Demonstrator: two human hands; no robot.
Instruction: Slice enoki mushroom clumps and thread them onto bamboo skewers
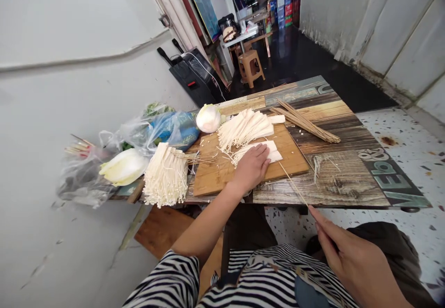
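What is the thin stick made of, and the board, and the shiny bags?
The thin stick in the right hand looks like bamboo or wood: pale, matte, very slim. The board under the left hand seems to be wood or bamboo, with a brown, dull, streaky grain. The bags look like thin plastic: see-through, crinkled and glossy.

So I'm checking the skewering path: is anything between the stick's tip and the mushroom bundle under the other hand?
Nothing visible. The thin bamboo skewer held by the right hand reaches the white tofu-wrapped enoki bundle under the left hand.
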